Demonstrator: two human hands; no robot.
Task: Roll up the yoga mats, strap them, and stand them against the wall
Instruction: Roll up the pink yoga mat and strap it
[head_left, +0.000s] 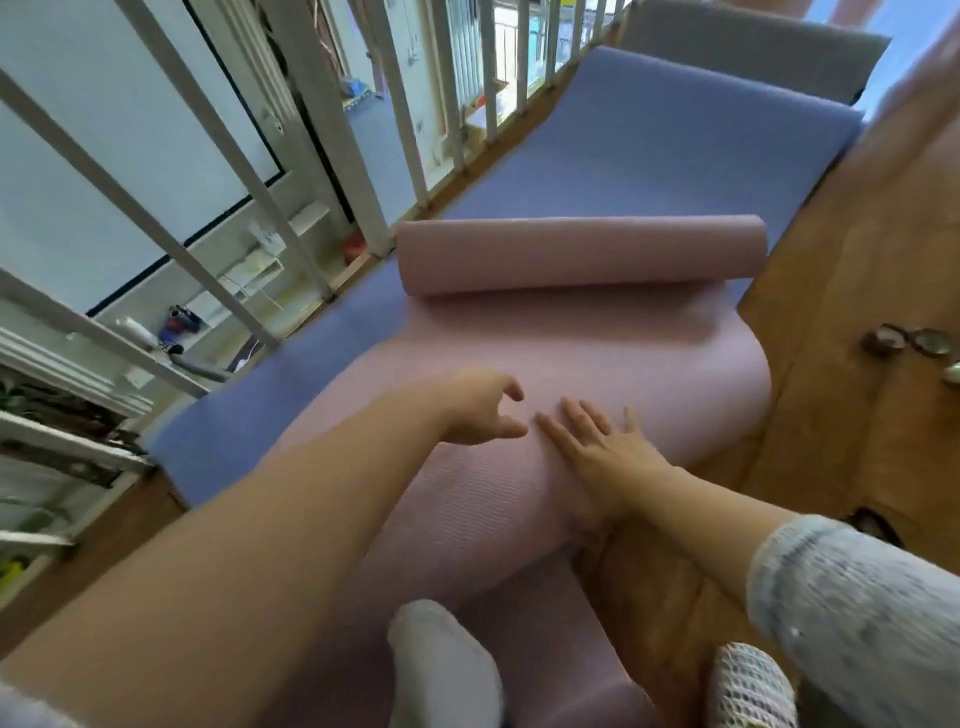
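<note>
The pink mat (571, 364) lies lengthwise away from the person, on top of a blue mat (623, 156) that runs on toward 12 o'clock beside the white railing (306, 171). A grey mat (753, 47) lies beyond the blue one at about 1 o'clock. The pink mat's far end is wound into a roll (582, 254), which sits at 12 o'clock from the hands and well apart from them. The stretch between the roll and the person is not flat but humps up in a soft wave.

The right hand (597, 452) lies palm down on that hump, fingers straight and spread, gripping nothing. It is probably pressing the slack flat so the mat can be wound evenly. The left hand (483, 410) is just beside it at 9 o'clock, fingers loosely curved and thumb apart, holding nothing. Whether it touches the mat I cannot tell.

A foot in a white sock (441, 670) rests on the near end at 6 o'clock, which likely pins the mat in place. A second foot in a netted sock (748, 686) stands on the wooden floor (857, 249) at 5 o'clock. A few small round objects (904, 340) lie on the floor at 3 o'clock.

No strap is in view, and no brand, label or writing can be read on any mat
</note>
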